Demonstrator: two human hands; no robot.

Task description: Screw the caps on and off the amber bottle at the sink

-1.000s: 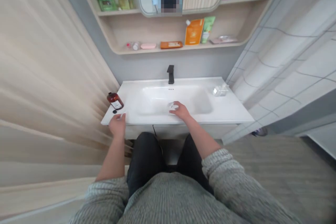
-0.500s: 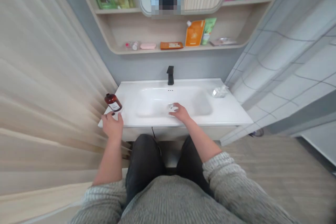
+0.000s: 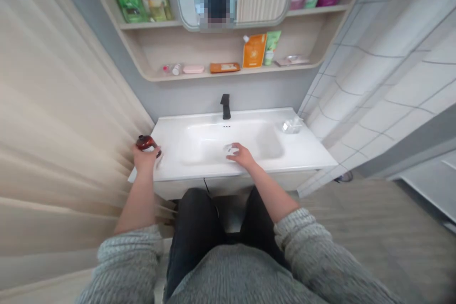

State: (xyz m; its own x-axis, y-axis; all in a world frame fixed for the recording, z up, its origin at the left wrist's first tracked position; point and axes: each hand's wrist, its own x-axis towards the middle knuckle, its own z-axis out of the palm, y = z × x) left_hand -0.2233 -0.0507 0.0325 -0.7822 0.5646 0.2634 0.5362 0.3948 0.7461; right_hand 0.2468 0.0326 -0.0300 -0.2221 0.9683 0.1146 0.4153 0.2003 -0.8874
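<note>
At the counter's left end, my left hand is closed around a brown bottle with a dark neck and a white label. The hand covers most of the label and the bottle's lower part. My right hand is over the front of the white sink basin, its thumb and fingers closed on a small clear container. What is inside that container is too blurred to make out.
Behind the basin stands a black faucet. A clear box is on the counter's right side. Above, the shelf carries an orange pouch, a green tube and small packs. A curtain hangs at the left.
My left hand has moved forward from the counter's front edge and taken hold of the brown bottle. The right hand keeps the clear container over the basin. The view has shifted slightly.
</note>
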